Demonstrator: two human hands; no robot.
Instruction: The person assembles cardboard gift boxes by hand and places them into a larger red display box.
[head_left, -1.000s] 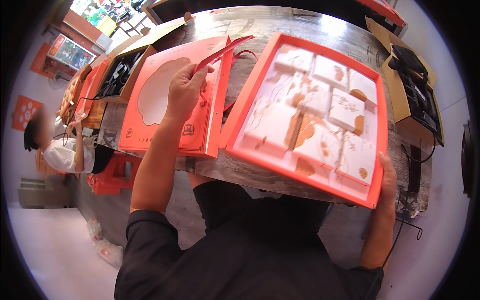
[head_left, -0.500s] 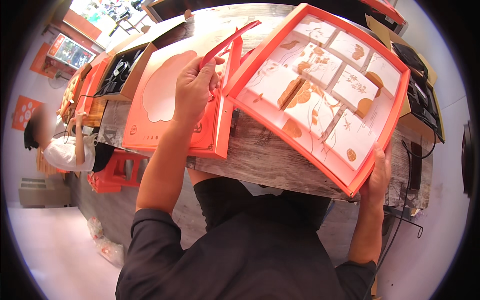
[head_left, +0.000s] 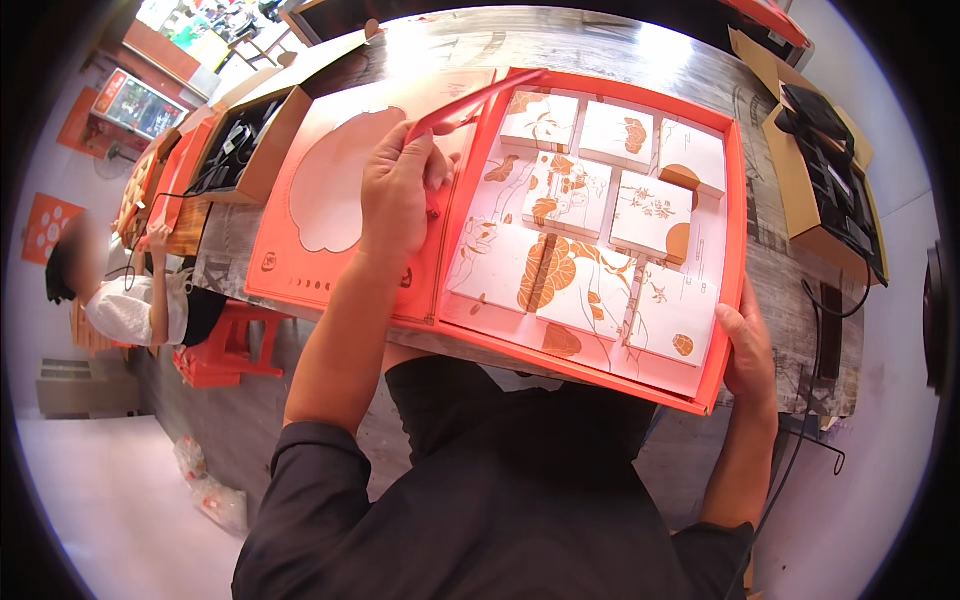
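Note:
A red ribbon (head_left: pixel 482 96) is pinched in my left hand (head_left: pixel 396 195), its free end pointing up and right over the box. My right hand (head_left: pixel 750 345) grips the right wall of a red gift box tray (head_left: pixel 727 260) near its lower right corner, thumb at the rim. Inside sit several small white cartons (head_left: pixel 617 133) with gold floral prints, spaced apart in rows. Against the tray's left side is the open red lid panel (head_left: pixel 285 262), with a pale flower-shaped area (head_left: pixel 335 200) on it. My left hand hovers over that panel's right part.
Under the box is a grey wood-grain table (head_left: pixel 560 40). Open brown cartons with black contents stand at the left (head_left: pixel 285 140) and right (head_left: pixel 800 190), a black cable (head_left: pixel 830 310) trailing from the right one. A person in a white top (head_left: pixel 150 305) is beyond the left end, near red stools (head_left: pixel 240 335).
The tray has come down from a tilt to lie flatter, its left side now against the lid panel. My left hand has shifted slightly right and down, still with the ribbon.

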